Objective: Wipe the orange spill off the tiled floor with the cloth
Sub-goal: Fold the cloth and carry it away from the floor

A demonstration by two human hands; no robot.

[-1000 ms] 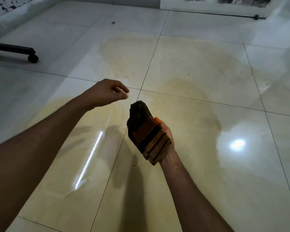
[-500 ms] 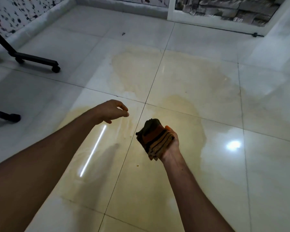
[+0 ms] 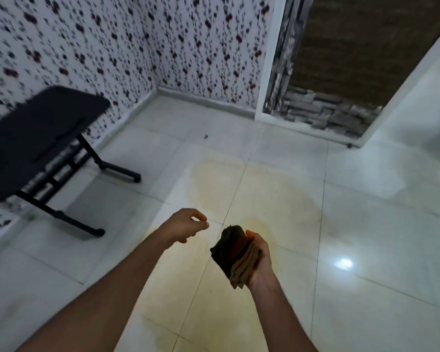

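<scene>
A wide pale orange spill covers several white floor tiles in front of me. My right hand is held above it and grips a folded cloth with dark, orange and tan stripes. The cloth is well off the floor. My left hand hovers to the left of the cloth with its fingers loosely curled and nothing in them. Both forearms reach in from the bottom edge.
A black table on a wheeled frame stands at the left by the flowered wall. A stone-clad wall section and a white door frame lie ahead. A lamp glare shines on the tiles at right.
The camera has tilted up, bringing the walls and the black table into view. Both hands appear lower and smaller in the frame; the right hand keeps its hold on the cloth.
</scene>
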